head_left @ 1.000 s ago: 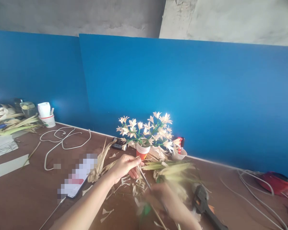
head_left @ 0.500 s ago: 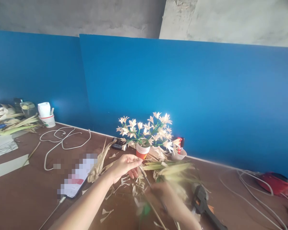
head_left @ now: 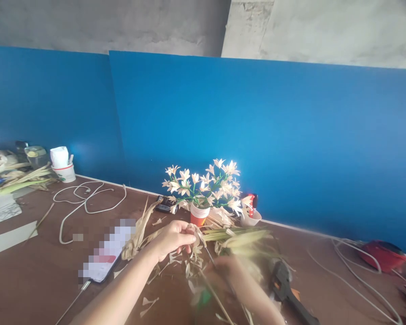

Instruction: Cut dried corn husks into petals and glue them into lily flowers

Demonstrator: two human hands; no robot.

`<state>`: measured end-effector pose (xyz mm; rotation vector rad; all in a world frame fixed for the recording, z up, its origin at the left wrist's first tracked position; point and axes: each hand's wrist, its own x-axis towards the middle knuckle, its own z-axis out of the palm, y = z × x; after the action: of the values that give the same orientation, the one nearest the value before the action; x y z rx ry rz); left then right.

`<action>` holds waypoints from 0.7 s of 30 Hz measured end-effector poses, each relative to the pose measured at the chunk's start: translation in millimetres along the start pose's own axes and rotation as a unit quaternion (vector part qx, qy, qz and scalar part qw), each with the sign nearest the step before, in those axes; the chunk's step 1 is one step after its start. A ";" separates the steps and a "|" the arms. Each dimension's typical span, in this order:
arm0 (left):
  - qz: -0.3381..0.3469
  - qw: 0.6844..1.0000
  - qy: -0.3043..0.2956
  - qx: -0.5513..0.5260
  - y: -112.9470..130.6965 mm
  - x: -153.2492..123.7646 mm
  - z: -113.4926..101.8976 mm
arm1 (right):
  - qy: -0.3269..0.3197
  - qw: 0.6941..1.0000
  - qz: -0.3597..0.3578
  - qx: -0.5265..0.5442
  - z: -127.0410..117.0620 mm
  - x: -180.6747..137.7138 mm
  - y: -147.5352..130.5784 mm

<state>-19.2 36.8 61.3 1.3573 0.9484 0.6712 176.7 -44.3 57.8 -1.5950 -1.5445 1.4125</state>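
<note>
Two hands (head_left: 176, 238) (head_left: 235, 275), one phone (head_left: 105, 262), one glue gun (head_left: 284, 284), one flower bunch (head_left: 225, 187).

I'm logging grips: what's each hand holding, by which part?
Left hand: pale strip, by one end. Right hand, blurred: thin metal tool, apparently by its near end.

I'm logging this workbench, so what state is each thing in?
Left hand, pinching a pale husk piece
Right hand, blurred, closed on a slim metal tool
Flower cup, upright, filled with pale flowers
Phone, face up, screen lit, cable attached
Glue gun, lying unheld
White cable behind the phone, loosely looped
Pale scraps, scattered
</note>
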 end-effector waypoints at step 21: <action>0.098 0.972 0.197 0.081 3.9 0.9 13.4 | -0.016 1.000 -0.008 -0.025 1.5 -0.8 -3.4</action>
<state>-6.7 31.4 64.5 1.5049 1.2151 1.0598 174.1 -44.7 60.6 -1.5927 -1.6196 1.4071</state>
